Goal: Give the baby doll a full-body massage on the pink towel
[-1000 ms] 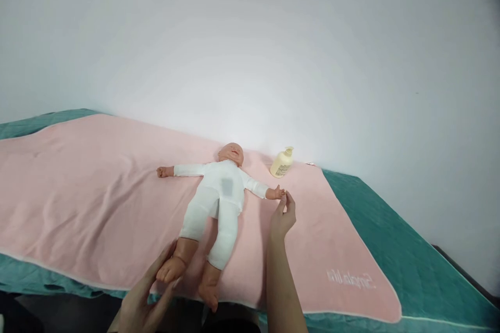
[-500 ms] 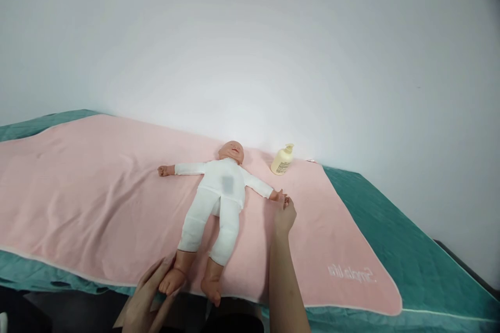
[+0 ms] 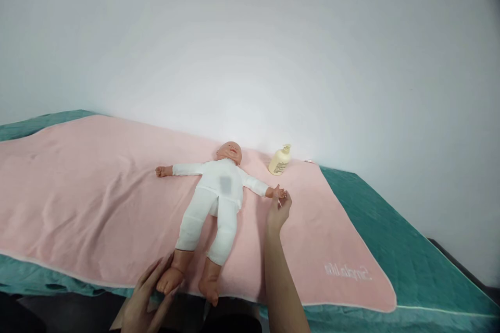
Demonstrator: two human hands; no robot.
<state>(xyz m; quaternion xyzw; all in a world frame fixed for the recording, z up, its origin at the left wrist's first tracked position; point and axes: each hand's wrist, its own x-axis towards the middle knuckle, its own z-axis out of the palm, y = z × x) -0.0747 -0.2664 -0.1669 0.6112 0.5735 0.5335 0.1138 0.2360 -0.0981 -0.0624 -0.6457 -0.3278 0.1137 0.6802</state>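
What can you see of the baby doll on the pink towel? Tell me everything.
The baby doll lies face up on the pink towel, head toward the wall, arms spread wide, legs toward the near edge. It looks like plastic, with bare head, hands and feet, and wears a white long-sleeved suit with a grey patch on the front. The left hand cups one foot; the right hand pinches its hand.

Bare hands (image 3: 150, 299) and forearms (image 3: 279, 283)

White script (image 3: 347, 271) runs along the pink blanket's (image 3: 78, 208) near corner, upside down from here and illegible. The bottle's (image 3: 279, 161) label print is too small to read.
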